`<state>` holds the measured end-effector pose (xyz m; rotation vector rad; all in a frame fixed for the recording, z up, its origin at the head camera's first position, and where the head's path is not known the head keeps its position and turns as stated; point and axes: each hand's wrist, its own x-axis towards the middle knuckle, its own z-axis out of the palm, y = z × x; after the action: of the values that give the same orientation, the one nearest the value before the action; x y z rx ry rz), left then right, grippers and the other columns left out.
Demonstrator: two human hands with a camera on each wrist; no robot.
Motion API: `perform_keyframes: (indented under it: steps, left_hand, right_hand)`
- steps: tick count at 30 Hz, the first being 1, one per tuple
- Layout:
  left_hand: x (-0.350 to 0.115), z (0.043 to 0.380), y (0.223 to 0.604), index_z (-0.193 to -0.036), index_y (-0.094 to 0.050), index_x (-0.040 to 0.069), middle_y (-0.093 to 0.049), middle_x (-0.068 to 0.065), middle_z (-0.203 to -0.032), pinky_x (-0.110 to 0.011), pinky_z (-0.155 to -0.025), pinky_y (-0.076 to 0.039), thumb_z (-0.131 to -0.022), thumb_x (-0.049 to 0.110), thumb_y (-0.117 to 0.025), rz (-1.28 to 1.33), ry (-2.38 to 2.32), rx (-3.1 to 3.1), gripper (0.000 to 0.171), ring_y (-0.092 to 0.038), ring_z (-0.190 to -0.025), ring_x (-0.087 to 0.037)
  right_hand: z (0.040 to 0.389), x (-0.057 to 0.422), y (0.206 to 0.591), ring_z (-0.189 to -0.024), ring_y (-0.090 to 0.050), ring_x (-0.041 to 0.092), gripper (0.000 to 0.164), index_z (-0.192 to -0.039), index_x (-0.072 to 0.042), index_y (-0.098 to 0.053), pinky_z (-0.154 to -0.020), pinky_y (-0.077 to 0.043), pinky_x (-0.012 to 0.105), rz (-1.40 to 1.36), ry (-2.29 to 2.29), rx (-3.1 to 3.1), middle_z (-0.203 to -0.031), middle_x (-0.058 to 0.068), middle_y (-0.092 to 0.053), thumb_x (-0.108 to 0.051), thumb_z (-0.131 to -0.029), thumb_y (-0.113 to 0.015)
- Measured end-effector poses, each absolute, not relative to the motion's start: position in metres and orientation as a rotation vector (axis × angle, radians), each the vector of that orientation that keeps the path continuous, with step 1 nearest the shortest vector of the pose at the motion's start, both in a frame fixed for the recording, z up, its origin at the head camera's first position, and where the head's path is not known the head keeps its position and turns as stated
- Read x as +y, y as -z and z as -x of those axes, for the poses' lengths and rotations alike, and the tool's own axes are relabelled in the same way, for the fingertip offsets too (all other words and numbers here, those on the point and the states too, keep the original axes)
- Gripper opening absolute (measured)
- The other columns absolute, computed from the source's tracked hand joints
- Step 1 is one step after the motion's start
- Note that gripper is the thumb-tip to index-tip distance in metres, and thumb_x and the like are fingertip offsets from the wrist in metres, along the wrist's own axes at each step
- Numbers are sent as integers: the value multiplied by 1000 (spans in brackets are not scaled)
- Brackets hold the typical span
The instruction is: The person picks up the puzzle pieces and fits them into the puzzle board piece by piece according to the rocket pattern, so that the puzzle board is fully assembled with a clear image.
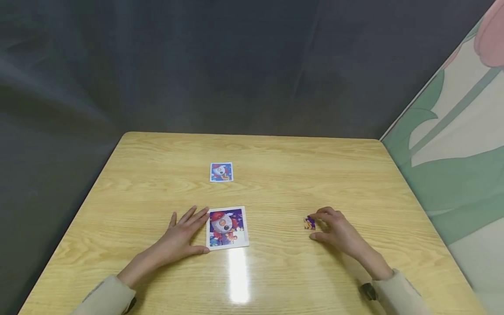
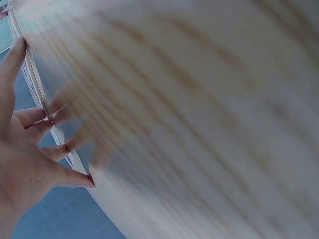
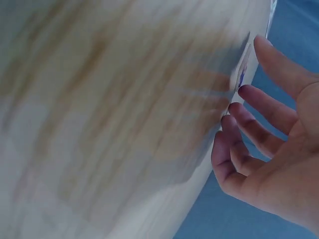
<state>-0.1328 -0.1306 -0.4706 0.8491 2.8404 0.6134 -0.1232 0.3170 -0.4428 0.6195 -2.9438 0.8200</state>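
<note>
A square jigsaw puzzle (image 1: 227,223) in a white frame lies on the table, its picture a red and white character on purple. White backing shows at its lower right. My left hand (image 1: 181,236) rests at the frame's left edge with fingers spread and the thumb at the lower left corner. Off to the right lies a small purple and orange puzzle piece (image 1: 309,223). My right hand (image 1: 338,232) is beside it, index fingertip at its upper right edge and thumb apart from it below. The right wrist view shows a gap between thumb and index finger, near the piece (image 3: 242,72).
A small picture card (image 1: 221,172) with a similar character lies farther back on the wooden table (image 1: 275,175). Dark cloth (image 1: 236,65) hangs behind the table, and a floral cloth (image 1: 464,144) runs along the right side.
</note>
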Motion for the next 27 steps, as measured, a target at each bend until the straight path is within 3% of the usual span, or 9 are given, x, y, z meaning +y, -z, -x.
perform_keyframes:
  steps: [11, 19, 27]
  left_hand:
    - [-132, 131, 471, -146, -40, 6, -27, -6, -157, -76, -103, -5, -78, 60, -68, -842, -663, 2837, 91, -17, -144, -39]
    - [-132, 131, 470, -147, -39, 6, -27, -6, -157, -76, -103, -5, -78, 56, -70, -855, -689, 2831, 91, -18, -144, -39]
    - [-132, 132, 471, -147, -39, 7, -27, -5, -157, -75, -104, -4, -79, 57, -69, -842, -683, 2821, 89, -16, -144, -38]
  right_hand:
    - [130, 309, 447, -83, -52, 18, 34, -107, -2, -69, -67, -47, 27, -607, -872, -2914, -97, 5, -60, -8, -75, -81]
    - [133, 298, 448, -80, -51, 12, 32, -97, -6, -68, -68, -49, 27, -631, -799, -2932, -92, -1, -59, -19, -73, -84]
    - [135, 256, 446, -77, -59, 10, 39, -95, -6, -68, -67, -54, 27, -859, -691, -2698, -89, -1, -65, -24, -68, -88]
